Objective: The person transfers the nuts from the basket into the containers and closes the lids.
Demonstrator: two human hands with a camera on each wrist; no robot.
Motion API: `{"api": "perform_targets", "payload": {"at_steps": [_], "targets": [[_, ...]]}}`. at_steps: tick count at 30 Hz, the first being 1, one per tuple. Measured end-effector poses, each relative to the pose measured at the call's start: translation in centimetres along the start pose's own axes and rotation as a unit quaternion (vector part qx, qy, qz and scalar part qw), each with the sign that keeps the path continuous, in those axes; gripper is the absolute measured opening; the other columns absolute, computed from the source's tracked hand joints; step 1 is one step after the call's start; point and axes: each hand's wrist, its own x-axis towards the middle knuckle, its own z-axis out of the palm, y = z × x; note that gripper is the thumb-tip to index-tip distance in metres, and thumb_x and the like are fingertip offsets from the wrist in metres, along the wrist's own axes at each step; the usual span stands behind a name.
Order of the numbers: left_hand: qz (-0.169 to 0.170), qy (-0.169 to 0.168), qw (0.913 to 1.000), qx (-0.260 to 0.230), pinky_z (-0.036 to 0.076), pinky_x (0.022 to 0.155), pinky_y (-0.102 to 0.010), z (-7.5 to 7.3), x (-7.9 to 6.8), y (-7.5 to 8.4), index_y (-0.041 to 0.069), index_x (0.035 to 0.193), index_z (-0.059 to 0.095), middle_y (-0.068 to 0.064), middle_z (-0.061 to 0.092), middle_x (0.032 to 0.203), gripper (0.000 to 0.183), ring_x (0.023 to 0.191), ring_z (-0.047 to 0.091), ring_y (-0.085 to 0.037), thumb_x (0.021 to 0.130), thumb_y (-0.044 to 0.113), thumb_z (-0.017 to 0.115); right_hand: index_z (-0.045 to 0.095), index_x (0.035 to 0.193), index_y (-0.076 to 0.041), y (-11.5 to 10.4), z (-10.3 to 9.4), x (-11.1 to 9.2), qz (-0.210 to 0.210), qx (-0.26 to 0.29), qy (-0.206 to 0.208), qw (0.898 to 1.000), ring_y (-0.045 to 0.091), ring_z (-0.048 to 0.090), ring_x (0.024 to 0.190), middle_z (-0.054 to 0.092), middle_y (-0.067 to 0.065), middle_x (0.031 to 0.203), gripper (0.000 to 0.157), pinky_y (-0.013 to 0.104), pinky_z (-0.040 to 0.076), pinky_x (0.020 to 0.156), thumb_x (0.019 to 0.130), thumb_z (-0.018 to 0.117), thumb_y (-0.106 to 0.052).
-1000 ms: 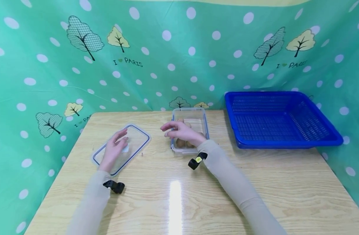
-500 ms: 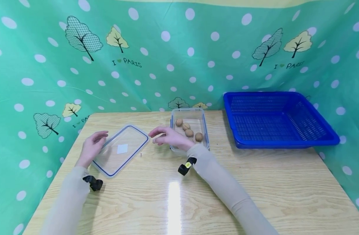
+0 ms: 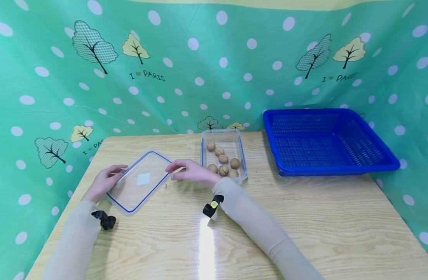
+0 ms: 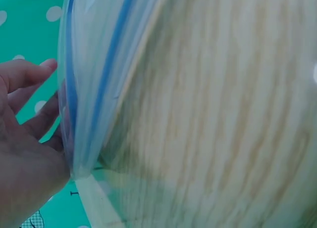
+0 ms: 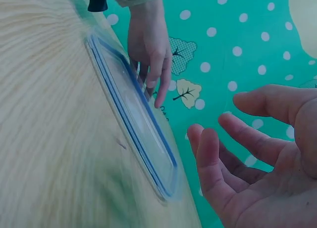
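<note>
A clear rectangular lid [image 3: 130, 196] with a blue seal lies slanted on the left of the table. At its left edge is my left hand [image 3: 103, 182]; in the left wrist view, the fingertips of that hand [image 4: 32, 124] reach behind the rim, apparently touching it. Over the lid's right corner hovers my right hand [image 3: 193, 173], holding nothing. The right wrist view shows this right hand [image 5: 262, 159] with thumb and fingers spread apart, slightly bent. Behind it stands a clear food container [image 3: 243, 155] holding several walnuts [image 3: 222, 158].
A blue plastic basket [image 3: 331, 169] stands at the back right. A white label [image 3: 143, 179] shows at the lid's middle, and a tiny dark speck [image 3: 166, 186] lies beside the lid. Green dotted cloth [image 3: 220, 77] hangs behind the wooden table [image 3: 269, 210].
My right hand has moved left from over the container to the lid's right corner, uncovering the walnuts. My left hand has shifted from above the lid to its left edge.
</note>
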Motion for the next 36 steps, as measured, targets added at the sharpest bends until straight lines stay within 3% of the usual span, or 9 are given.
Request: {"api": "perform_targets", "payload": {"at_steps": [7,11,18,23,32,36], "targets": [[-0.014,-0.037,0.9992,0.000,0.043,0.081,-0.028,-0.3,0.3,0.4,-0.008,0.140,0.042,-0.033,0.042,0.134,0.041,0.110,0.044,-0.036,0.103,0.009,0.039,0.058,0.121,0.006,0.5,1.7,0.9,0.012,-0.009,0.013,1.000,0.015,0.057,0.096,0.058,0.024,0.120,0.034,0.024,0.052,0.076,0.087,0.060,0.002],[-0.017,-0.047,0.9987,-0.014,0.042,0.088,-0.036,-0.4,0.4,0.5,-0.009,0.140,0.040,-0.035,0.037,0.138,0.041,0.119,0.040,-0.041,0.102,0.005,0.039,0.057,0.122,0.007,1.1,2.5,1.4,0.029,-0.014,0.027,0.999,0.011,0.057,0.088,0.060,0.021,0.114,0.035,0.027,0.053,0.076,0.087,0.060,0.001],[-0.010,-0.053,0.9981,-0.029,0.043,0.081,-0.026,-0.6,0.3,0.1,-0.008,0.142,0.037,-0.036,0.038,0.134,0.044,0.116,0.041,-0.043,0.100,0.000,0.041,0.052,0.128,0.005,2.8,3.7,2.3,0.087,0.031,0.090,0.992,0.013,0.057,0.082,0.061,0.013,0.110,0.041,0.030,0.053,0.074,0.089,0.062,-0.001],[-0.007,-0.063,0.9967,-0.049,0.043,0.080,-0.023,-0.7,0.5,-0.4,-0.004,0.148,0.028,-0.037,0.038,0.133,0.051,0.117,0.040,-0.043,0.099,-0.003,0.042,0.050,0.132,0.005,3.6,4.0,2.9,0.097,0.049,0.128,0.986,0.012,0.056,0.083,0.059,0.013,0.112,0.048,0.026,0.053,0.072,0.085,0.061,0.001],[-0.013,-0.085,0.9953,-0.045,0.043,0.077,-0.023,-0.4,0.9,-0.6,0.003,0.151,0.026,-0.023,0.053,0.111,0.054,0.095,0.049,-0.021,0.102,0.009,0.046,0.046,0.141,-0.001,4.2,3.8,3.1,0.097,0.056,0.166,0.980,0.013,0.058,0.076,0.053,0.011,0.127,0.058,0.022,0.049,0.065,0.085,0.062,-0.001],[-0.019,-0.089,0.9943,-0.054,0.041,0.082,-0.027,-0.2,0.8,-0.7,0.005,0.152,0.025,-0.020,0.058,0.110,0.059,0.094,0.053,-0.014,0.100,0.013,0.052,0.046,0.141,-0.003,4.6,3.6,3.3,0.081,0.077,0.189,0.976,0.011,0.058,0.076,0.050,0.010,0.130,0.061,0.022,0.050,0.065,0.082,0.062,0.005]]}}
